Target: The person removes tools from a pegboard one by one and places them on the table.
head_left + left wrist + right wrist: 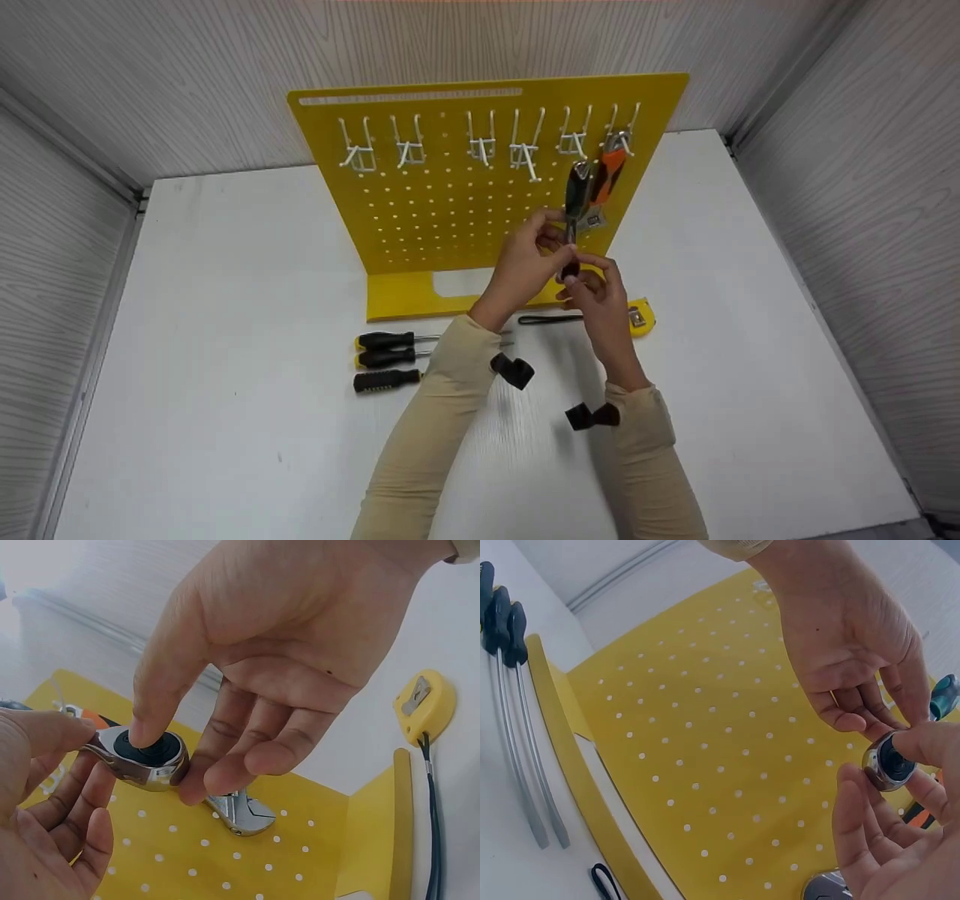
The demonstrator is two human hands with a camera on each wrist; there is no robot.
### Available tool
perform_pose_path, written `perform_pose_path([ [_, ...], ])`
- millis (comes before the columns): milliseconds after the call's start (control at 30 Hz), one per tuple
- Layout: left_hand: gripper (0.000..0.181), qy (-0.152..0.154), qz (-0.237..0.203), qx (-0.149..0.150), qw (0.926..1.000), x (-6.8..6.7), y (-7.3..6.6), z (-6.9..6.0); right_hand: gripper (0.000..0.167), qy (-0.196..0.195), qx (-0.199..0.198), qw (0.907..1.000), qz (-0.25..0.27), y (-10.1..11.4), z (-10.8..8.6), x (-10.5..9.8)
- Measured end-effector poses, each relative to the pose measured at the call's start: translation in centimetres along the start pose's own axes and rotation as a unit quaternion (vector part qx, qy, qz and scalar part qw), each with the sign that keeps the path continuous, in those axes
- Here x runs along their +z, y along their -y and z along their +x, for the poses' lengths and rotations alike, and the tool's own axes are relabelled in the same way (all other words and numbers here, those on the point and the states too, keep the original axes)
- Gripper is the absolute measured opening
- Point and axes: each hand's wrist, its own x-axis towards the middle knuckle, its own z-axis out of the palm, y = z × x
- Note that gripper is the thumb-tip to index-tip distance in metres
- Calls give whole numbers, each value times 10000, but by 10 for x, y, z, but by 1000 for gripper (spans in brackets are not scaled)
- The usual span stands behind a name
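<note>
Both hands hold a ratchet wrench (577, 190) upright in front of the pegboard, its dark handle up and round head down. My left hand (519, 268) pinches it at the neck between thumb and fingers. Lower down, my right hand (602, 306) grips the chrome head (161, 772), with the thumb pressed on its black centre, as the left wrist view shows. Close behind, an adjustable wrench (609, 174) with an orange and black handle hangs from the rightmost hook of the yellow pegboard (450, 217). Its steel jaw end (244, 816) points down.
Several white hooks (482, 146) line the pegboard's upper part with nothing on them. Screwdrivers (386, 359) with black handles lie on the white table (247, 337), left of the arms. Near the right hand lies a yellow tape measure (642, 318) with a black strap (546, 320).
</note>
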Motion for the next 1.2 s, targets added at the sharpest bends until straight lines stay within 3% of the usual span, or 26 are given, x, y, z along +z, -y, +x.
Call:
perform_pose_path([
  [467, 36, -162, -101, -89, 9998, 2, 11, -11, 37, -180, 196, 9985, -475, -7, -8, 0],
  [633, 40, -14, -293, -124, 9995, -4, 12, -15, 37, -143, 128, 9970, -751, -8, -11, -6],
  [833, 43, 11, -468, 41, 9989, -14, 15, -19, 35, -89, 63, 9967, -807, -8, -14, -16],
  [967, 40, 267, -524, 161, 9981, -19, 17, -23, 36, -69, 214, 9957, -895, -10, -14, -22],
  [1100, 40, 519, -410, 169, 9977, -23, 18, -25, 35, -109, 332, 9950, -934, -12, -14, -27],
  [1200, 38, 517, -252, 168, 9982, -26, 19, -27, 34, -151, 282, 9956, -884, -12, -14, -31],
])
